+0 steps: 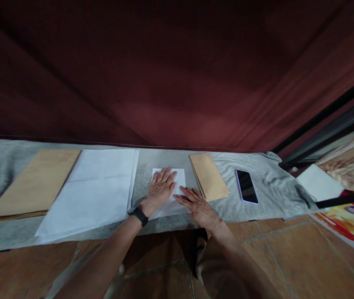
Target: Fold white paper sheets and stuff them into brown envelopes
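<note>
We have the small white paper lying on the cloth-covered worktop, between the large white sheets to its left and the small brown stack to its right. Our left hand rests palm down on its middle, fingers spread toward the far edge. Our right hand lies flat too, its fingers over the right side of the paper and the rest of it beyond that edge. Neither hand grasps anything.

To press the paper well, we would do best to let the left hand bear down as an anchor while the right smooths outward with light, even strokes. The cloth looks soft and is rumpled toward the phone, so we judge that hard pushing could drag paper and cloth together. Lining up the edges before bearing down seems wise, and the right fingers want care beside the brown stack, which a careless sweep could nudge.

Our hands hide much of the paper's middle and its near right side, so we cannot tell whether it is one layer or folded, nor whether a crease lies under our palms. We cannot make out whether the right hand touches the brown stack's near corner. The faint print on that stack is too small to read, and our forearms run out of the bottom of the view.
</note>
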Tool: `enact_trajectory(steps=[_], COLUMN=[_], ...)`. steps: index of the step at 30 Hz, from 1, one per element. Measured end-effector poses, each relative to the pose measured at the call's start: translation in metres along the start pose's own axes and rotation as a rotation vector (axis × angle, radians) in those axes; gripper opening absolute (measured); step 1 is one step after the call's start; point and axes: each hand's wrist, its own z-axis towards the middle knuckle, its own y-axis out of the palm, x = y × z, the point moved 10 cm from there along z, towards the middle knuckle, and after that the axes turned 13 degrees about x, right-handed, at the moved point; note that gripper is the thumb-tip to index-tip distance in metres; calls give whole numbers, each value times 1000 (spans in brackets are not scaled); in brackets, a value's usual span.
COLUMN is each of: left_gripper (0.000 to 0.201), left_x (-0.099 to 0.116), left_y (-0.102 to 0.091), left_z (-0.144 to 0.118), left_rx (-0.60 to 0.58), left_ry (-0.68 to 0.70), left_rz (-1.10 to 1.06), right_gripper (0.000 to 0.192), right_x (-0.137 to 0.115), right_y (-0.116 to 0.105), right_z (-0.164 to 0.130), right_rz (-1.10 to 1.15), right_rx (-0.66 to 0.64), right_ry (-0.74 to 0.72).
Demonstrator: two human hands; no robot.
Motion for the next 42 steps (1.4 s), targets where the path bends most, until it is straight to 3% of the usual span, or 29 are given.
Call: enact_trajectory(steps=[5,10,15,18,21,24,29,37,42], left_gripper=[53,57,58,48,31,27,32,38,40], left_x=[-27,-51,-49,-47,-55,-62,-69,-80,-78], left_y=[-7,-24,-49,-57,-56,-56,-54,-47,-32], left_z=[-8,-28,-57,-58,-48,-39,-32,-29,-38], left_rx=[-132,-209,-262,-213,-133,-53,-5,-115,-248], left_ry=[-1,53,99,16,-165,-310,-450,-451,-412], left_rz=[-41,-258,-467,-494,-406,-354,-443,-539,-616], right_gripper=[61,37,34,37,42,39,30,43,40], right_x=[1,5,14,27,45,57,66,70,69], right_y=[-8,-19,-30,-25,-20,-21,-17,-10,-11], right_z=[3,14,24,27,28,34,44,42,36], right_rz=[52,181,385,411,316,262,438,546,408], right_rx=[44,76,137,153,219,324,398,339,219], right_ry=[3,29,163,295,439,536,616,648,628])
